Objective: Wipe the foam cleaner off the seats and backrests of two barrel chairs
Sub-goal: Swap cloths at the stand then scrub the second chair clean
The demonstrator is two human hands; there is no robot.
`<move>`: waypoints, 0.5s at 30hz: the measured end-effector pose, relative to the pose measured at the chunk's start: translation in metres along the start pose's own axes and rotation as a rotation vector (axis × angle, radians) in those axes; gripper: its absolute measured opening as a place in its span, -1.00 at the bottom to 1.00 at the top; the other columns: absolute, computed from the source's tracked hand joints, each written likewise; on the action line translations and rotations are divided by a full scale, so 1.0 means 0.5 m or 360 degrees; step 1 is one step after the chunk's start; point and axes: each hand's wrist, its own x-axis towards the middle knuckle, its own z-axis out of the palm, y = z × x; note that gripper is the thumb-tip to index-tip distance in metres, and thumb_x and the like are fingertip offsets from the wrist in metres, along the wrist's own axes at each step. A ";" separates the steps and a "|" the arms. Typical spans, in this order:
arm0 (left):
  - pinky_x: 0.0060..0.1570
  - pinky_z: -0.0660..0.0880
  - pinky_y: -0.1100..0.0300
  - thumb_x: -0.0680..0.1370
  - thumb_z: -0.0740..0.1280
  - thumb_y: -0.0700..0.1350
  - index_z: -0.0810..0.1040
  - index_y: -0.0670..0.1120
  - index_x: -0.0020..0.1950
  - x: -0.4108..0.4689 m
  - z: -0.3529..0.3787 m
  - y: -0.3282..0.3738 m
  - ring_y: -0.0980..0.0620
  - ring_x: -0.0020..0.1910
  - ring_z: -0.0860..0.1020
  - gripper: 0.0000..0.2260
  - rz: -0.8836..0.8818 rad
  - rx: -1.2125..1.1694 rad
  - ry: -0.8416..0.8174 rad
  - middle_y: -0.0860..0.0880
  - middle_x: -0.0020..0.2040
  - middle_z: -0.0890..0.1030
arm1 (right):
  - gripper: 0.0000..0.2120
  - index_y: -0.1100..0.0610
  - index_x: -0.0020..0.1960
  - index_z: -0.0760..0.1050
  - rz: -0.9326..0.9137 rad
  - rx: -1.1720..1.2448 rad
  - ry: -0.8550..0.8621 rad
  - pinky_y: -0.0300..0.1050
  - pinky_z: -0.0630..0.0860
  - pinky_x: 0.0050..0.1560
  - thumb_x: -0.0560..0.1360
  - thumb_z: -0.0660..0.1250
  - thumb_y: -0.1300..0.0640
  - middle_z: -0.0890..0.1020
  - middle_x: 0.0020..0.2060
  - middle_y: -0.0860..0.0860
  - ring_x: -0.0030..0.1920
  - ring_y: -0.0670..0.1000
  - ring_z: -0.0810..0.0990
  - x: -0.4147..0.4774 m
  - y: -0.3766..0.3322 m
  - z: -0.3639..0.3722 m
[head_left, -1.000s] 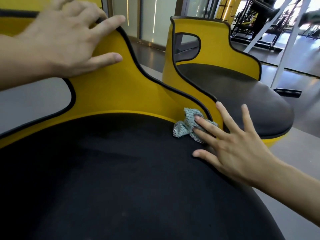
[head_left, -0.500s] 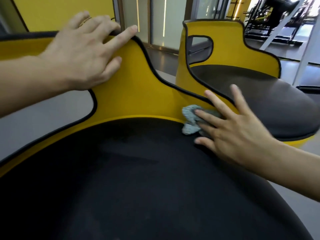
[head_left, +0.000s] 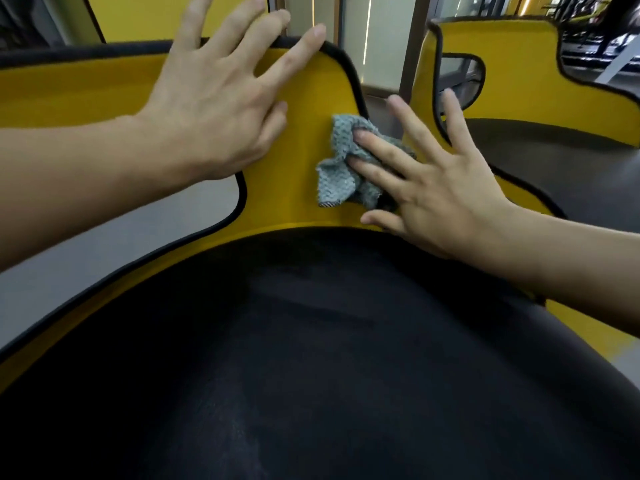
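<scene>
Barrel chair (head_left: 104,271) nearest the camera has a smooth, curved yellow backrest (head_left: 304,98) edged in black piping, with a rounded cut-out, and a broad dark matte seat (head_left: 311,358); a crumpled blue-grey waffle-weave cloth (head_left: 341,168) sits against the backrest's right part, just above the seat's rear edge. With straight, spread fingers the right hand (head_left: 440,188) presses the cloth flat, while the left hand (head_left: 214,98) rests open on the backrest, fingertips reaching its top rim. Just beyond on the right stands a second barrel chair (head_left: 519,81), partly hidden by the right hand, with glass panels (head_left: 381,46) behind
</scene>
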 end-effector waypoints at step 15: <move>0.55 -0.03 -0.32 0.66 -0.07 0.14 -0.08 0.01 0.68 -0.010 -0.006 -0.011 -0.26 0.61 0.07 -0.40 0.0020 0.0055 -0.0005 -0.26 0.61 0.15 | -0.24 -0.09 0.59 0.17 0.0324 0.0618 -0.0154 0.44 -0.12 0.49 0.55 -0.34 -0.39 0.06 0.62 0.13 0.61 0.22 -0.25 0.010 -0.035 -0.040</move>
